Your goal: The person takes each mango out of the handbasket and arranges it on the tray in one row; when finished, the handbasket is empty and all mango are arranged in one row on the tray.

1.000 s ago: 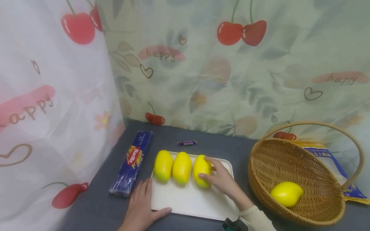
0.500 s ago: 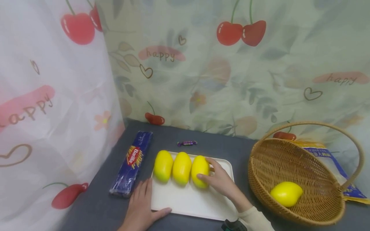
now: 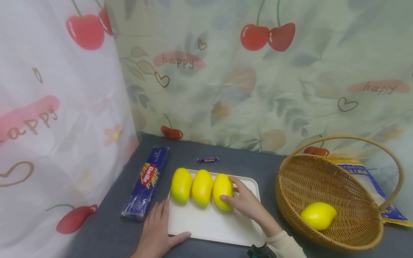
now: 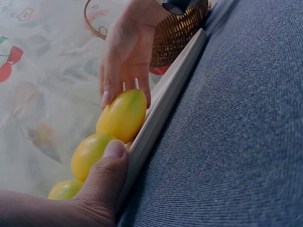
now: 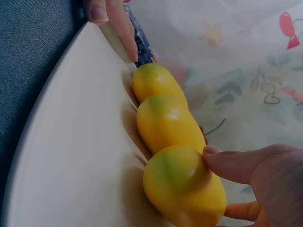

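Three yellow mangoes stand in a row on a white tray (image 3: 200,224): a left mango (image 3: 181,185), a middle mango (image 3: 202,188) and a right mango (image 3: 222,192). My right hand (image 3: 246,200) holds the right mango, thumb on its near side and fingers at its far right side. That mango (image 5: 182,187) shows a greenish end in the right wrist view. At the tray's near left corner rests my left hand (image 3: 156,229), fingers straight along the left side and thumb along the near edge. In the left wrist view, the left thumb (image 4: 106,170) overlaps the tray rim.
Left of the tray lies a blue Barilla spaghetti pack (image 3: 146,182). A purple wrapped candy (image 3: 208,159) is behind the tray. To the right, a wicker basket (image 3: 351,229) with a tall handle holds another mango (image 3: 318,216). A blue and yellow bag (image 3: 364,175) lies behind it.
The right mango has shifted slightly left, closer to the middle one, with my right hand on it. My left hand has stayed at the tray corner.
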`<state>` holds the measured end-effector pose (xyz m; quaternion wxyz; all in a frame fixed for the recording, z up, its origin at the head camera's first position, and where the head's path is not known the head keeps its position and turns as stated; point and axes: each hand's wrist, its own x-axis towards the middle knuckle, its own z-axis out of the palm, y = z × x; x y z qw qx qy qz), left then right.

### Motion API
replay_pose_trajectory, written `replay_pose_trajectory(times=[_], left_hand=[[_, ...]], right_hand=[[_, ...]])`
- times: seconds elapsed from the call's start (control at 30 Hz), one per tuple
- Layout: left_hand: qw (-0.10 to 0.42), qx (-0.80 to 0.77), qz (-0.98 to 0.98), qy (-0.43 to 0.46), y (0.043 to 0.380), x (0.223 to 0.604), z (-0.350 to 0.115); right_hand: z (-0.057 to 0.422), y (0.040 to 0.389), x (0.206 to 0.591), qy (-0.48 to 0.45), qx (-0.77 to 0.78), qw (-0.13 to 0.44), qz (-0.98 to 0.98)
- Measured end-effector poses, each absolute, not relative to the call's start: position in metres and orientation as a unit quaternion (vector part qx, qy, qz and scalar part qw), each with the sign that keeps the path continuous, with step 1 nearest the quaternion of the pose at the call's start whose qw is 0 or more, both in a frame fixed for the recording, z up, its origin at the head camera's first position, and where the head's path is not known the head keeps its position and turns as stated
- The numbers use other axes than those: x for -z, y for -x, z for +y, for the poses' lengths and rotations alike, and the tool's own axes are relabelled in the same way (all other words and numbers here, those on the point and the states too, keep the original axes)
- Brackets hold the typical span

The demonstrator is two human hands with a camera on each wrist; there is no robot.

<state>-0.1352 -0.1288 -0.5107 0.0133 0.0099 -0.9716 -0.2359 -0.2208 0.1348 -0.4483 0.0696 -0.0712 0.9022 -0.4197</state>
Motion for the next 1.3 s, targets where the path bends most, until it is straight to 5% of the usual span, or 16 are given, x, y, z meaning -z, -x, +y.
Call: replay_pose_trajectory(times=[0.77, 1.3], left_hand=[[0.018, 0.237, -0.971, -0.005, 0.134, 0.510, -0.128], [0.018, 0.227, -0.974, -0.003, 0.133, 0.509, -0.128]], right_hand=[[0.150, 0.203, 0.419, 0.126, 0.347, 0.039, 0.929], [0.231, 0.155, 0.310, 0.191, 0.210, -0.038, 0.958]])
